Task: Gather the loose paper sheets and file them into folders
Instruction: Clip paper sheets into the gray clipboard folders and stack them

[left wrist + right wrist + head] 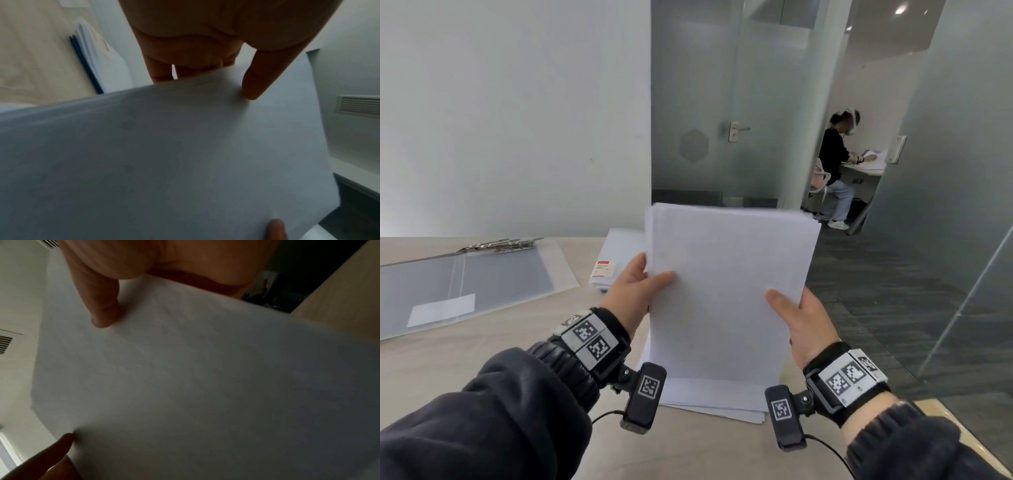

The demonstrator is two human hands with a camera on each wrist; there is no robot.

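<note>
A stack of white paper sheets [726,291] stands upright above the table, held by both hands. My left hand [635,291] pinches its left edge, thumb on the front and fingers behind. My right hand [796,317] pinches the right edge the same way. In the left wrist view the sheets [164,162] fill the frame with my thumb [259,81] on them. The right wrist view shows the sheets [205,386] under my right thumb [100,308]. More loose sheets [715,401] lie flat on the table below the stack. An open clear folder [465,284] with a metal clip lies at the left.
A pile of closed folders with a red-and-white label [616,260] lies behind my left hand on the beige table [482,349]. The table's right edge borders dark carpet [876,281] and a glass partition [962,240]. A person [835,171] sits at a far desk.
</note>
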